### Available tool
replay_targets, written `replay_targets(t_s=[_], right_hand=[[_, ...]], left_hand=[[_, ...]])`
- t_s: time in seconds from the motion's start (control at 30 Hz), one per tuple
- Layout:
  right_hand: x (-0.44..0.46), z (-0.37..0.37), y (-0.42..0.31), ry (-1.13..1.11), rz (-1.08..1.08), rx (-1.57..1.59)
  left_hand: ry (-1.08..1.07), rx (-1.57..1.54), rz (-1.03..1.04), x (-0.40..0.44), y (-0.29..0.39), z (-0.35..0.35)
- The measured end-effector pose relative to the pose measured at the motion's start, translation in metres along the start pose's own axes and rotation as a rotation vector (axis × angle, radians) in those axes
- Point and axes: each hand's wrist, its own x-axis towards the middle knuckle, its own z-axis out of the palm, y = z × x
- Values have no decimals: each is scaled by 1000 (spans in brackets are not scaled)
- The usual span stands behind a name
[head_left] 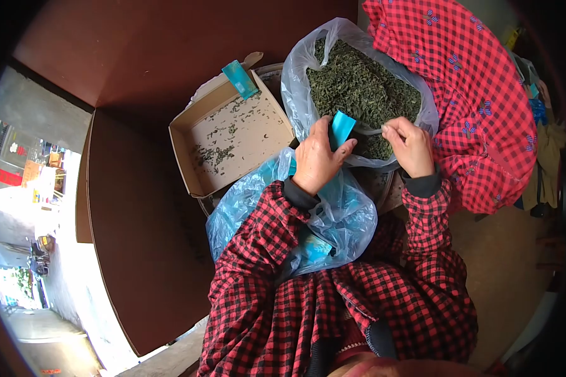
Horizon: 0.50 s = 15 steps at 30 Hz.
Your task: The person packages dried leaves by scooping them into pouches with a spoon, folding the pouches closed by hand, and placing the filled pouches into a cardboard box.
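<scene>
My left hand (pixel 317 158) is closed around a small turquoise packet (pixel 341 127), held upright at the near edge of a clear plastic bag (pixel 294 78). Dried green leaves (pixel 358 75), resembling tea, fill that bag. My right hand (pixel 410 146) is pinched over the bag's near right side, on a thin pale spoon-like tool (pixel 368 132) pointing toward the packet; its tip cannot be made out. Below my left hand, a bluish plastic bag (pixel 245 210) lies on my lap with turquoise packets (pixel 314 248) inside.
A shallow cardboard box (pixel 185 160) with scattered leaf bits stands to the left, another turquoise packet (pixel 240 79) on its far edge. Tall brown cardboard panels (pixel 144 239) rise behind and left. Red checked cloth (pixel 471 107) covers the right side.
</scene>
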Motion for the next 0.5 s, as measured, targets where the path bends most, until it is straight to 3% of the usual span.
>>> replay_targets(t_s=[0.2, 0.5], right_hand=[[13, 14, -2, 253, -98, -110], [5, 2, -24, 368, -314, -163]], left_hand=[[7, -1, 12, 0, 0, 1], [4, 10, 4, 0, 0, 1]])
